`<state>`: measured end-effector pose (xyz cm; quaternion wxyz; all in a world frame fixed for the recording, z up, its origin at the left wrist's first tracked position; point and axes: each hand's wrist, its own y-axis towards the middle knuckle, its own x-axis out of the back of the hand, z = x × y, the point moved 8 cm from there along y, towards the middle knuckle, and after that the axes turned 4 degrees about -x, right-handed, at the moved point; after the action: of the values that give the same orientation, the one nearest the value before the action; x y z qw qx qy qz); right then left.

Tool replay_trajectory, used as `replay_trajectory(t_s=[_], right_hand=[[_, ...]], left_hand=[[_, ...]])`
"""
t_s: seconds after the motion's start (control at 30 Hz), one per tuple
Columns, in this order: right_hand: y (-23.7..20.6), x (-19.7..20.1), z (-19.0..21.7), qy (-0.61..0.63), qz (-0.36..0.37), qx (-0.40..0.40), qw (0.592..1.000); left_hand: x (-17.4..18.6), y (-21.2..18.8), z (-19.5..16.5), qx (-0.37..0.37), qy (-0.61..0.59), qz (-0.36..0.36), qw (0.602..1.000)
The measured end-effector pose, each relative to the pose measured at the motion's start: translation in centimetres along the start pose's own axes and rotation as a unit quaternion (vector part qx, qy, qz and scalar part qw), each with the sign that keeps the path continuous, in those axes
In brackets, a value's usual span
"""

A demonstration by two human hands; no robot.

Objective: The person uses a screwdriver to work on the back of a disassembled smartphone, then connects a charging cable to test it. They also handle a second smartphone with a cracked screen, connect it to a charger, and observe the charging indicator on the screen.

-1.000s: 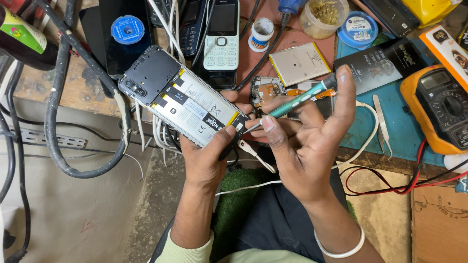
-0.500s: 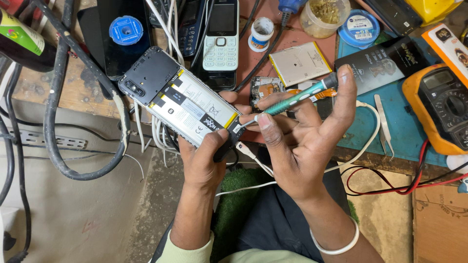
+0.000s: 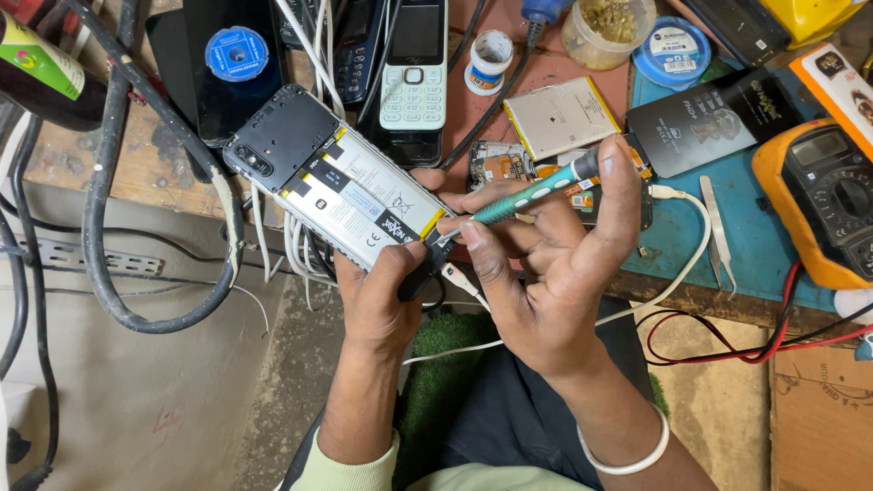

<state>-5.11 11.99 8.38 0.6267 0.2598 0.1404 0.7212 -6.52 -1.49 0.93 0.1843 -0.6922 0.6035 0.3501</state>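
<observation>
Teal-handled screwdriver (image 3: pixel 536 193) pinched between thumb and fingers of the right hand (image 3: pixel 555 273), tip set against the lower corner of the opened phone (image 3: pixel 341 186), at about nine o'clock from that hand. Phone gripped from beneath by the left hand (image 3: pixel 382 291), thumb pressed on its bottom edge, held up over the front edge of the workbench (image 3: pixel 136 173). Back cover already off, battery (image 3: pixel 364 205) and black inner frame exposed. Judging by this: opening done, screw work at the bottom end under way, battery not yet lifted out. At twelve o'clock, a keypad phone (image 3: pixel 414 77); at two o'clock, a loose silver battery (image 3: pixel 559 116); at three o'clock, tweezers (image 3: pixel 717 232) and an orange multimeter (image 3: pixel 832 195).
</observation>
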Motion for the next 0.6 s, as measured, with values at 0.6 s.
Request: replay_trajectory(t_s=[0.6], right_hand=[[1.5, -1.8, 1.8, -0.099, 0.122, 0.108, 0.982]], left_hand=[[3.2, -0.1, 1.6, -0.013, -0.113, -0.055, 0.992]])
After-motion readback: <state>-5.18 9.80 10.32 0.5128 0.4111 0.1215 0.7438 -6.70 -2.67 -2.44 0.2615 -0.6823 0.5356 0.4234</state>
